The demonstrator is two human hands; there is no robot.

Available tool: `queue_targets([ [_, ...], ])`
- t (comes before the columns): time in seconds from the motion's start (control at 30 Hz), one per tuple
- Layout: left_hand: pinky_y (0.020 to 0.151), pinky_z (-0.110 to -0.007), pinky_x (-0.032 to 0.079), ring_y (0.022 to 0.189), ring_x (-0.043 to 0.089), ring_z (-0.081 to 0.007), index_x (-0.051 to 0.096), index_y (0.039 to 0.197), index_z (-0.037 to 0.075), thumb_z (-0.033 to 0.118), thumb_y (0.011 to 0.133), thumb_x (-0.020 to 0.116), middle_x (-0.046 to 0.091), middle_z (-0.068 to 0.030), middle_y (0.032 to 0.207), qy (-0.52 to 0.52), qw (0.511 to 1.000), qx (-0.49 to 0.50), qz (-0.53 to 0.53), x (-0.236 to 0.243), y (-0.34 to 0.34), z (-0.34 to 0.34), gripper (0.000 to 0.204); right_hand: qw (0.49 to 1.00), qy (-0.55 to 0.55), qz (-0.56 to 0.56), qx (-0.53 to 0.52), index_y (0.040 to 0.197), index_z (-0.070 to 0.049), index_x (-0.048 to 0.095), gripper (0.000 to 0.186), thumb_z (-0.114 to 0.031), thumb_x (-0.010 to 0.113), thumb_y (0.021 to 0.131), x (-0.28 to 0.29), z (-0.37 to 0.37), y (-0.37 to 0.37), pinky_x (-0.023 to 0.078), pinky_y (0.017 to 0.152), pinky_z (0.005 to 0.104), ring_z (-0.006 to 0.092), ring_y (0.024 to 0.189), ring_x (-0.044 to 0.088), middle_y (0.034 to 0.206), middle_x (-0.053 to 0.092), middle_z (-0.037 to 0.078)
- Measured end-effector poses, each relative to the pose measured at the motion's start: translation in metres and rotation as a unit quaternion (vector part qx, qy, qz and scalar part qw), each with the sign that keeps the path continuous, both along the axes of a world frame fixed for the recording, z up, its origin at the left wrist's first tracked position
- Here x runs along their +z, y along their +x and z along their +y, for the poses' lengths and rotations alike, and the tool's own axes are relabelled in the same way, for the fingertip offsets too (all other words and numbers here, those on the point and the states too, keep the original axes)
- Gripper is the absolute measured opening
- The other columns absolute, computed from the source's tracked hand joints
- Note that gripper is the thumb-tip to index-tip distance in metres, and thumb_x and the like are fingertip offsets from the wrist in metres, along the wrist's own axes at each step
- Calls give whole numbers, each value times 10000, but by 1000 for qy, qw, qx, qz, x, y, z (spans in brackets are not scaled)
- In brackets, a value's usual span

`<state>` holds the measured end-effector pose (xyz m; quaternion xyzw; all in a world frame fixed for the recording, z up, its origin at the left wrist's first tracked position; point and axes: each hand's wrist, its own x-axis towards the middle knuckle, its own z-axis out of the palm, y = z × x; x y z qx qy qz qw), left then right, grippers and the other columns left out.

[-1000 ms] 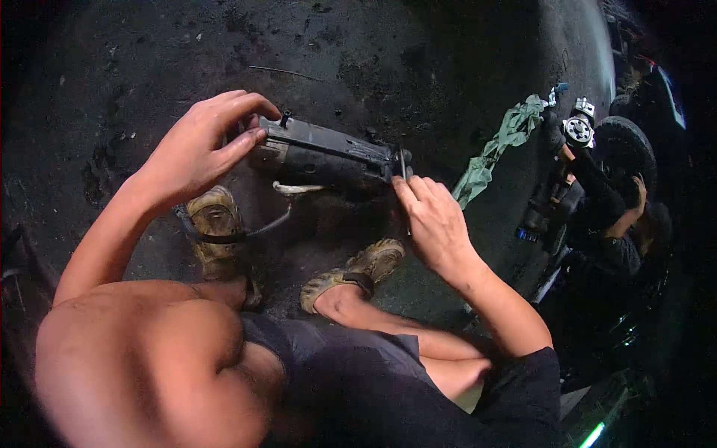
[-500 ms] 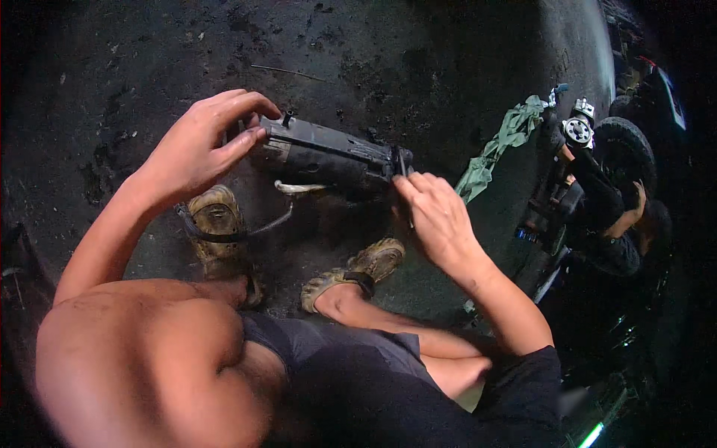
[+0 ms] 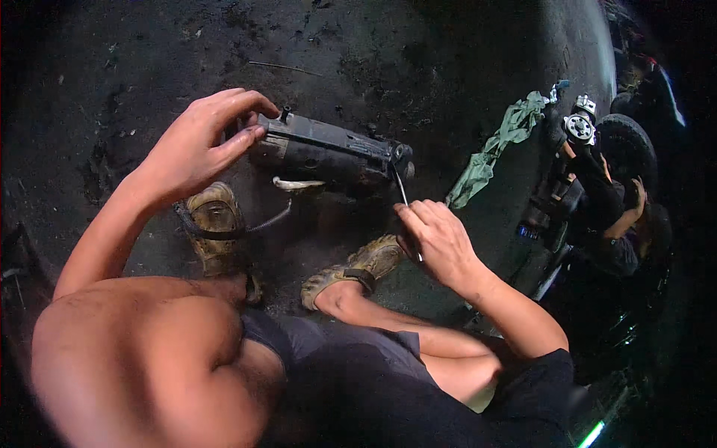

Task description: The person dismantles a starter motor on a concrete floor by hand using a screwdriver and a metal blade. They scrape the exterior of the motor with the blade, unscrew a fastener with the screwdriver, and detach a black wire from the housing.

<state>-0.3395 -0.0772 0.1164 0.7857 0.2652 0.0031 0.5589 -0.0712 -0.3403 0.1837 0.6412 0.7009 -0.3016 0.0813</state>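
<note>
A long black part (image 3: 321, 149), roughly cylindrical and grimy, lies crosswise in front of me. My left hand (image 3: 205, 138) is closed around its left end, thumb on the near side, next to a small upright stub. Fingers curled, my right hand (image 3: 439, 237) grips a slim metal wrench (image 3: 403, 190). The far tip of the wrench meets the right end of the black part; whether it sits on a fastener is too small to tell. A pale lever-like piece (image 3: 297, 184) and a thin dark hose (image 3: 270, 222) show below the part.
A green crumpled cloth (image 3: 497, 149) lies on the dark stained floor (image 3: 172, 45). At the right, another person's arm (image 3: 624, 222) is beside a wheel (image 3: 629, 145) and a silver mechanical part (image 3: 579, 128). My sandaled feet (image 3: 216, 216) are below the black part. A thin wire (image 3: 285, 68) lies farther off.
My right hand has moved down and slightly right, away from the black part's end, swinging the wrench so its shank now shows. The left hand stays in place.
</note>
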Motion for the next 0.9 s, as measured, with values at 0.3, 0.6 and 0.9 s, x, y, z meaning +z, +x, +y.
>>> queue_targets([
  [0.3, 813, -390, 510, 945, 642, -292, 657, 1191, 32, 161, 1002, 614, 667, -146, 1055, 8, 1000, -8, 12, 4, 1, -3, 232, 999, 41, 6, 6, 1128, -15, 621, 306, -125, 663, 845, -8, -19, -10, 482, 763, 395, 272, 852, 592, 902, 578, 94],
  [0.6, 829, -387, 509, 952, 638, -303, 652, 1207, 26, 142, 1001, 611, 668, -149, 1085, -8, 1000, -5, 22, 6, 4, -8, 240, 998, 52, -18, -29, 1051, -25, 625, 304, -158, 744, 804, -6, -4, -21, 474, 761, 404, 286, 866, 575, 913, 545, 111],
  [0.9, 853, -395, 511, 964, 645, -312, 649, 1196, 23, 135, 999, 608, 668, -160, 1070, 15, 1000, -13, 11, 0, 3, -9, 231, 994, 95, 13, -45, 1042, -20, 656, 285, -154, 745, 807, -5, -8, -24, 465, 725, 394, 278, 815, 570, 879, 537, 113],
])
